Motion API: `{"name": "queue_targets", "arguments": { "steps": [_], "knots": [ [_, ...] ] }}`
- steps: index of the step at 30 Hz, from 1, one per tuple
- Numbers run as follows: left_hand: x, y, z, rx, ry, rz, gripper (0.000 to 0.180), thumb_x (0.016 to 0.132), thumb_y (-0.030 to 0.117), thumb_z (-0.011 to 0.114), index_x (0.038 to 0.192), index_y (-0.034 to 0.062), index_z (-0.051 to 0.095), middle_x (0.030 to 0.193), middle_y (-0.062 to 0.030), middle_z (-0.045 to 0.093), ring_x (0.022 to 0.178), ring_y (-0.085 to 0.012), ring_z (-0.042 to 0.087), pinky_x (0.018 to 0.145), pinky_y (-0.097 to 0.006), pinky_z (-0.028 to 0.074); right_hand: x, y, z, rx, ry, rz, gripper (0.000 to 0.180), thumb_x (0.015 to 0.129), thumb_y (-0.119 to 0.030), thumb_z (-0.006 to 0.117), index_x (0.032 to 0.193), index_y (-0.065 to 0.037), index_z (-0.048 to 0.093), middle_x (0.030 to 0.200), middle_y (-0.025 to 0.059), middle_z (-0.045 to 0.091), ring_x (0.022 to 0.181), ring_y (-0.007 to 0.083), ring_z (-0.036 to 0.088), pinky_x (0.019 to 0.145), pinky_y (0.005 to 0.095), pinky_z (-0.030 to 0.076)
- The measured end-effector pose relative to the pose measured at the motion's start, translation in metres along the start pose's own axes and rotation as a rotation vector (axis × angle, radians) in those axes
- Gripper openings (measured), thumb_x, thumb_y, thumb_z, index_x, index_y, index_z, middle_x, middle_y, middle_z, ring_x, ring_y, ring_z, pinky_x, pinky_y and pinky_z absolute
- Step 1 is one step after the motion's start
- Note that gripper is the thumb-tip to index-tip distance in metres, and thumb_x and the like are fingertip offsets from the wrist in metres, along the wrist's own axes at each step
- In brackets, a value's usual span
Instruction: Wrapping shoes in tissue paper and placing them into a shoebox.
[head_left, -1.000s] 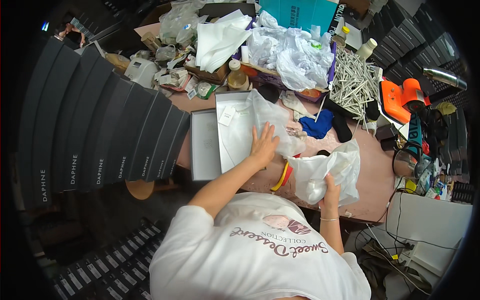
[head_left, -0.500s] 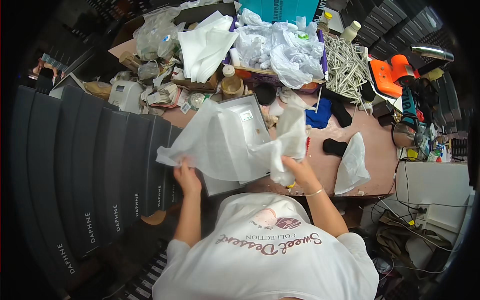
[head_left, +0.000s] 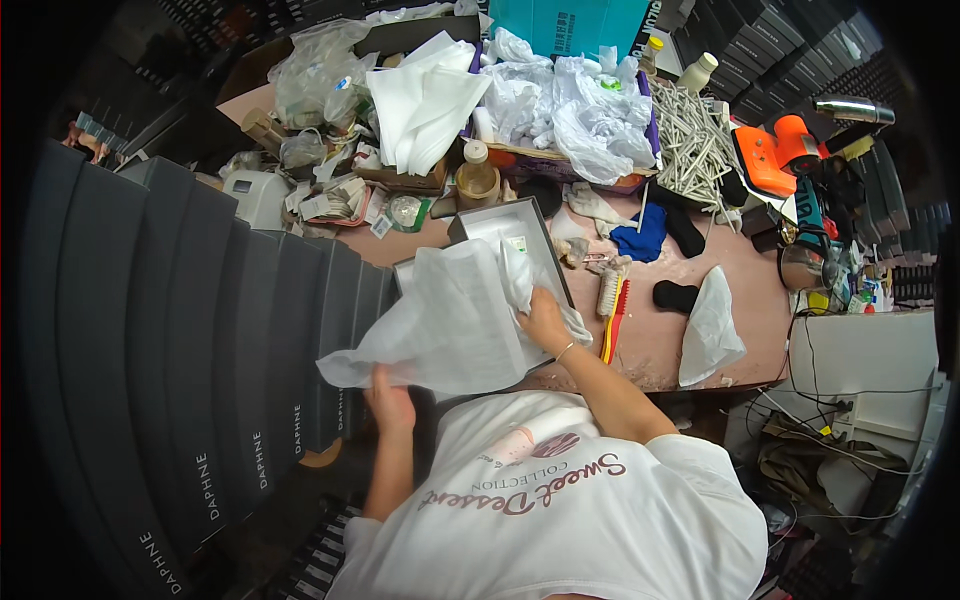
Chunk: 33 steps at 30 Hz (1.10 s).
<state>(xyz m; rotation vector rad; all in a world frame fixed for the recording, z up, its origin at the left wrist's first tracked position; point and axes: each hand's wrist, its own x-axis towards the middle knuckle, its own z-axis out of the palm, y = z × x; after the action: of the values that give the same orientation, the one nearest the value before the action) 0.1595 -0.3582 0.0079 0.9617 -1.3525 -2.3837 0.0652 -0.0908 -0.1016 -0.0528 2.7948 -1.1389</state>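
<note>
A thin white tissue paper sheet (head_left: 445, 320) spreads across an open grey box (head_left: 552, 262) at the table's front edge. My left hand (head_left: 390, 400) pinches the sheet's near left edge. Inside the box's right part, my right hand (head_left: 545, 322) is closed on a white paper-wrapped bundle (head_left: 516, 272); what the wrapping holds is hidden. Part of the paper hangs over the box's right side beside my wrist. To the right of the box lies a brush (head_left: 615, 310) with a red and yellow handle.
Tall dark grey boxes (head_left: 190, 330) stand close along the left. Black pads (head_left: 676, 296), a blue cloth (head_left: 640, 233) and a white paper piece (head_left: 712, 325) lie to the right. Behind are a bottle (head_left: 477, 180), crumpled white paper (head_left: 590, 110) and many white sticks (head_left: 692, 140).
My right hand has moved left with the wrapped bundle, from beside the box to inside it, uncovering the brush. My left hand still holds the sheet, slightly lower.
</note>
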Motion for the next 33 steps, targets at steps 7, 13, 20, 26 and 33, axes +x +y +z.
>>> {"name": "queue_targets", "arguments": {
  "steps": [7,13,20,26,33],
  "knots": [
    [-0.008,-0.049,-0.041,0.019,0.070,-0.396,0.034,0.090,0.031,0.055,0.111,0.0046,0.052,0.106,-0.0100,0.058,0.096,-0.0217,0.057,0.078,-0.039,0.049,-0.023,-0.074,-0.108,-0.288,0.095,-0.411,0.044,0.060,-0.002,0.066,0.102,0.000,0.052,0.095,0.0165,0.053,0.089,0.0324,0.051,0.074,0.0411,0.040],
    [-0.034,0.023,-0.032,1.048,-0.851,-0.631,0.050,0.090,0.051,0.050,0.087,0.0022,0.062,0.080,-0.0101,0.064,0.071,-0.0173,0.064,0.066,-0.028,0.052,-0.041,-0.068,-0.174,-0.411,0.071,-0.408,0.045,0.058,-0.001,0.067,0.101,-0.001,0.053,0.096,0.0132,0.052,0.091,0.0297,0.050,0.077,0.0388,0.037],
    [-0.037,0.012,0.055,0.125,-0.632,-0.309,0.080,0.087,0.048,0.056,0.143,0.0053,0.019,0.138,-0.0125,0.037,0.123,-0.0234,0.041,0.100,-0.038,0.037,-0.052,-0.120,-0.104,0.236,-0.172,-0.457,0.045,0.065,-0.005,0.066,0.107,0.003,0.051,0.099,0.0192,0.054,0.093,0.0367,0.053,0.081,0.0415,0.042],
    [-0.016,-0.013,0.023,0.216,-0.385,-0.165,0.061,0.088,0.026,0.062,0.136,0.0044,0.032,0.129,-0.0109,0.046,0.118,-0.0217,0.046,0.098,-0.035,0.038,-0.037,-0.140,0.006,0.572,-0.518,-0.289,0.051,0.078,-0.026,0.064,0.115,0.005,0.049,0.101,0.0263,0.059,0.092,0.0402,0.059,0.083,0.0421,0.046],
    [0.043,-0.081,-0.011,0.527,-0.231,-0.071,0.062,0.085,0.012,0.063,0.136,-0.0008,0.029,0.126,-0.0170,0.050,0.109,-0.0229,0.053,0.092,-0.032,0.042,-0.012,-0.110,-0.033,0.496,-0.489,-0.040,0.044,0.078,-0.022,0.067,0.111,0.006,0.056,0.102,0.0234,0.060,0.094,0.0318,0.060,0.082,0.0395,0.047]
  ]
}}
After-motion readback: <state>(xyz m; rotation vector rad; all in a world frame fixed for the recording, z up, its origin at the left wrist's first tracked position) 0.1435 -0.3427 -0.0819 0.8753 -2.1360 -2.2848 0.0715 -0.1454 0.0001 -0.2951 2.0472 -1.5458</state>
